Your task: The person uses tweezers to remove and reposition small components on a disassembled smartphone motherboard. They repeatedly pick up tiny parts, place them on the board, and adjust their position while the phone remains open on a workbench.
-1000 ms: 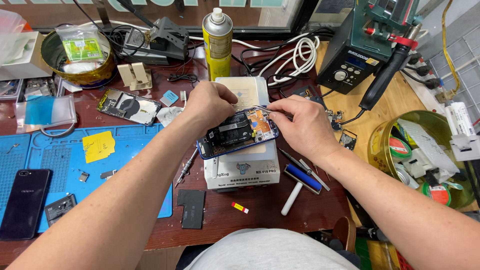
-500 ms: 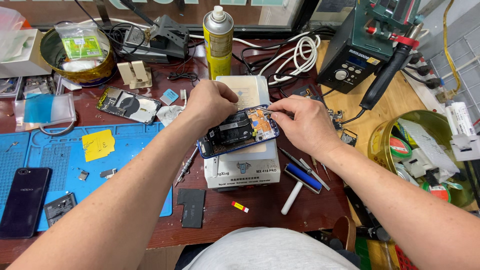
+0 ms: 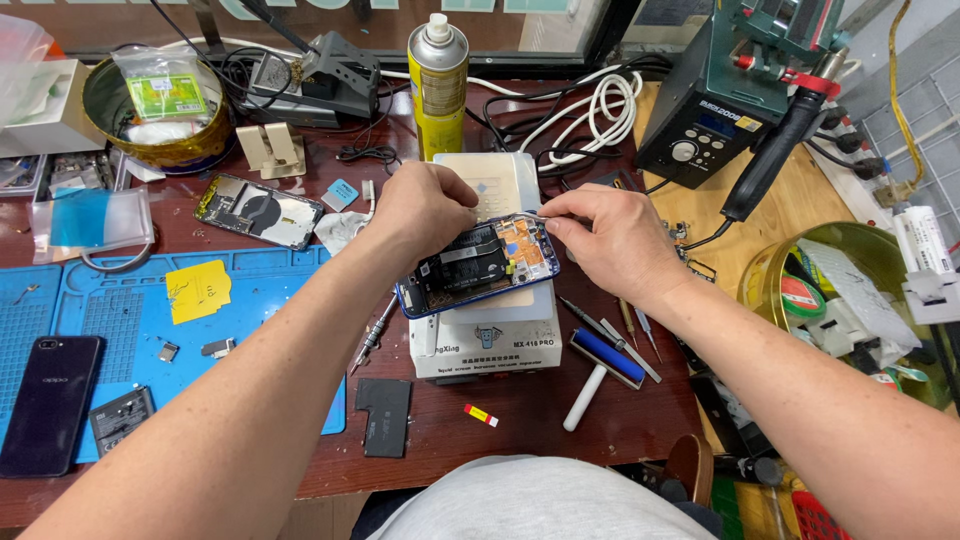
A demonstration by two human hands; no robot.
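An opened phone (image 3: 478, 264) with a blue frame lies back-up on a white heating-plate box (image 3: 487, 340), its black battery and orange circuit parts exposed. My left hand (image 3: 420, 205) presses on the phone's upper left edge and holds it steady. My right hand (image 3: 600, 238) pinches thin metal tweezers (image 3: 528, 214) whose tips touch the phone's upper right corner.
A blue work mat (image 3: 130, 330) at left carries a dark phone (image 3: 48, 400), a yellow note and small parts. A phone back cover (image 3: 258, 210), yellow spray can (image 3: 438, 82), white cables, soldering station (image 3: 715, 110), hand tools (image 3: 610, 350) and round tins surround the box.
Both hands have stayed on the phone. The right hand has shifted slightly at the phone's upper right corner.
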